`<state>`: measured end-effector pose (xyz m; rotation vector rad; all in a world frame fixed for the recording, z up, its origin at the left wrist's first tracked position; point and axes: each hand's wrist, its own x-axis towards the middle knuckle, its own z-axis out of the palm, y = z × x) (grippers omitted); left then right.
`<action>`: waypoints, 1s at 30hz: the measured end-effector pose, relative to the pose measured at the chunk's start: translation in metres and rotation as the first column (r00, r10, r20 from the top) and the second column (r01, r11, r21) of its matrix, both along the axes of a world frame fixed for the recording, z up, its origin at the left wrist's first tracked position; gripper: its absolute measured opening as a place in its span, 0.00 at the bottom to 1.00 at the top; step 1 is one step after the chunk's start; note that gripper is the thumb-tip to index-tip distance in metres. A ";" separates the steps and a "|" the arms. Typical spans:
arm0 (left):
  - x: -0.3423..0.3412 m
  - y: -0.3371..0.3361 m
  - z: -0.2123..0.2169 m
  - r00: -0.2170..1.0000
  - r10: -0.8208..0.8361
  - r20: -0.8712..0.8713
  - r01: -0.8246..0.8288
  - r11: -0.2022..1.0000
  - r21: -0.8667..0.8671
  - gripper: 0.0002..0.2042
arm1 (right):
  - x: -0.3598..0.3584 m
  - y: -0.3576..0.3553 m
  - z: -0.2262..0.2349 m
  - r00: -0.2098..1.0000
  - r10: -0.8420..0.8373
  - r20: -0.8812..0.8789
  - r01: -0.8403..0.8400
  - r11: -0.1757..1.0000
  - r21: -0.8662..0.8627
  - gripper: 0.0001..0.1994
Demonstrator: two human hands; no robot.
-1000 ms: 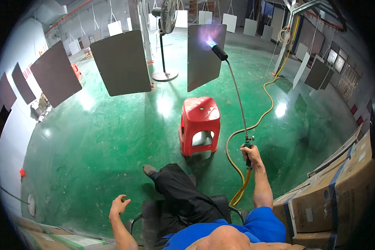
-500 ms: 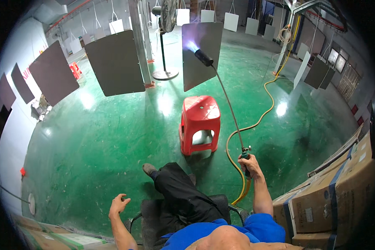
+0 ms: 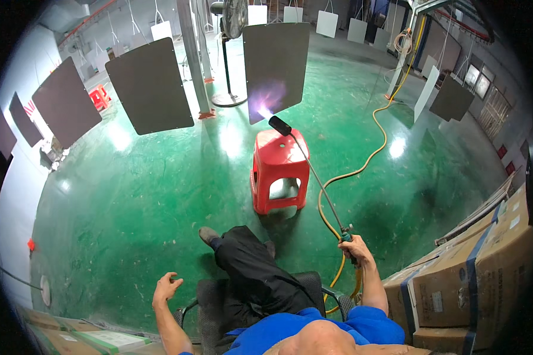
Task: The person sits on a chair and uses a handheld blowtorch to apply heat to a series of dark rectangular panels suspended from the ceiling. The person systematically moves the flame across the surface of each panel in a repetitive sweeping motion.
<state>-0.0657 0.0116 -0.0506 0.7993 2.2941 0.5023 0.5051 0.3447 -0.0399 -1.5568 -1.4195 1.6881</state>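
My right hand (image 3: pixel 356 248) is wrapped round the green handle of a gas torch (image 3: pixel 317 171), whose long thin rod runs up and away to a black nozzle. A bluish-purple flame (image 3: pixel 266 106) leaves the nozzle and plays on the lower part of a hanging dark grey panel (image 3: pixel 276 65). From the handle trails a yellow hose (image 3: pixel 367 163). My left hand (image 3: pixel 167 288) rests beside the chair's left armrest, fingers loosely bent and apart, holding nothing. Below the nozzle stands a red plastic stool (image 3: pixel 282 151).
More dark panels (image 3: pixel 150 86) hang to the left, and pale ones (image 3: pixel 327 24) at the back. A standing fan (image 3: pixel 228 59) and a metal post (image 3: pixel 193 59) rise behind them. Cardboard boxes (image 3: pixel 441 296) are stacked at my right. I sit on a black chair (image 3: pixel 213 302).
The torch nozzle has come down and slightly left, taking the flame from the upper part of the panel to its lower part. The hanging panels have shifted left. My left hand stays put.
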 end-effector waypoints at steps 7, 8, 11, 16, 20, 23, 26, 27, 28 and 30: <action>0.004 -0.001 0.010 1.000 0.011 -0.019 -0.011 1.000 -0.002 0.26 | -0.007 0.022 -0.010 0.998 -0.059 0.024 0.058 0.998 0.031 0.06; 0.006 0.001 0.015 1.000 0.012 -0.018 -0.012 1.000 -0.005 0.26 | -0.007 0.027 -0.013 0.997 -0.064 0.031 0.062 0.997 0.037 0.06; 0.007 0.003 0.015 0.999 0.009 -0.033 -0.009 1.000 -0.002 0.27 | -0.010 0.038 -0.016 0.994 -0.107 0.032 0.106 0.994 0.028 0.05; 0.013 0.005 0.027 0.999 0.006 -0.046 -0.006 1.000 0.005 0.28 | -0.023 0.058 -0.006 0.993 -0.118 -0.020 0.118 0.993 0.023 0.04; 0.015 0.005 0.028 0.997 -0.029 -0.065 0.029 1.000 0.005 0.28 | -0.036 0.071 0.018 0.987 -0.136 -0.088 0.141 0.989 0.046 0.04; 0.020 0.010 0.029 0.996 -0.079 -0.041 0.080 0.997 0.006 0.28 | -0.044 0.084 0.039 0.981 -0.136 -0.141 0.148 0.986 0.079 0.04; 0.024 0.013 0.020 0.990 -0.138 -0.031 0.139 0.990 0.035 0.28 | -0.051 0.099 0.057 0.973 -0.123 -0.196 0.152 0.979 0.139 0.05; 0.026 0.014 0.021 0.987 -0.159 -0.034 0.161 0.986 0.047 0.28 | -0.057 0.100 0.068 0.968 -0.119 -0.219 0.154 0.977 0.148 0.06; 0.027 0.015 0.022 0.988 -0.151 -0.025 0.152 0.988 0.037 0.28 | -0.062 0.102 0.076 0.963 -0.116 -0.242 0.157 0.975 0.157 0.06; 0.033 0.018 0.033 0.990 -0.141 -0.009 0.141 0.990 0.017 0.28 | -0.067 0.105 0.088 0.964 -0.107 -0.242 0.155 0.970 0.188 0.06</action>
